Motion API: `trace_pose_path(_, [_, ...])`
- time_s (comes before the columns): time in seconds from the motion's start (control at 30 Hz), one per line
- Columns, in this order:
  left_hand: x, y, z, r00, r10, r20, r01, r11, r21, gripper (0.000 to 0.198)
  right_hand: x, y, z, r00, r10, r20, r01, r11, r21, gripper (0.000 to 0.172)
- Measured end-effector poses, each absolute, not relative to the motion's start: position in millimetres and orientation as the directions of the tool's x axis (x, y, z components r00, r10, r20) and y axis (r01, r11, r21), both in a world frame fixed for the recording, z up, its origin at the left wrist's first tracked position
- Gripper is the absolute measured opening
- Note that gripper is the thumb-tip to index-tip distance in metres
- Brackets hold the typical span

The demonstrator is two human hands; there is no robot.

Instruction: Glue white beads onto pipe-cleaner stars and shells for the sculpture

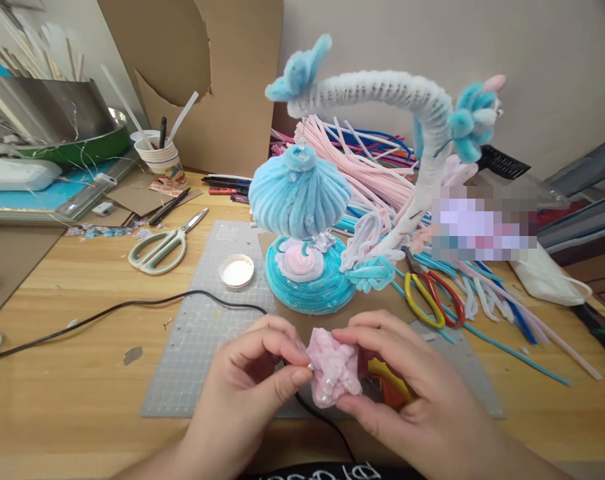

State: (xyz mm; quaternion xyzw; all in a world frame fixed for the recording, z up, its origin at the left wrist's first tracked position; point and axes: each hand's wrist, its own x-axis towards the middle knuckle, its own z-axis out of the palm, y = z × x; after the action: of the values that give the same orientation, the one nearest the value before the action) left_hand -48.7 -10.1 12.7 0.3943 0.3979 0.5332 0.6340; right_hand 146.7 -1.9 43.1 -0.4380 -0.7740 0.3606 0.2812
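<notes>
Both my hands hold a small pink fuzzy flower (332, 370) made of pipe cleaners, just above a grey cutting mat (202, 333). My left hand (242, 387) pinches its left edge between thumb and forefinger. My right hand (412, 393) grips its right side, fingers curled; a red and yellow tool (387, 383) lies under this hand. Behind the flower stands a blue and white pipe-cleaner lamp sculpture (302, 227) with a curved white arm (382, 90).
A black cable (132, 305) crosses the wooden table. Green-handled scissors (160, 250) and a small white lid (236, 271) lie at left. Red and yellow pliers (432, 297) and a heap of coloured pipe cleaners (372, 160) lie at right. A paper cup (160, 157) and cardboard stand behind.
</notes>
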Motion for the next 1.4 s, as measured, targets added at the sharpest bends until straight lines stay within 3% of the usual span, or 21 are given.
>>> trace_pose_path(0.33, [-50.4, -13.4, 11.0, 0.156, 0.986, -0.064, -0.332, 0.113, 0.937, 0.009, 147.4, -5.8, 44.0, -0.474, 0.845, 0.247, 0.565, 0.507, -0.651, 0.043])
trace_pose_path(1.0, [-50.5, -11.7, 15.0, 0.156, 0.988, -0.018, -0.224, 0.053, 0.973, 0.006, 146.5, -8.3, 46.6, -0.468, 0.834, 0.293, 0.569, 0.538, -0.622, 0.039])
trace_pose_path(1.4, [-49.3, -11.4, 16.8, 0.165, 0.986, -0.018, -0.266, 0.062, 0.962, 0.008, 145.5, -8.0, 49.6, -0.447, 0.83, 0.333, 0.567, 0.551, -0.613, 0.036])
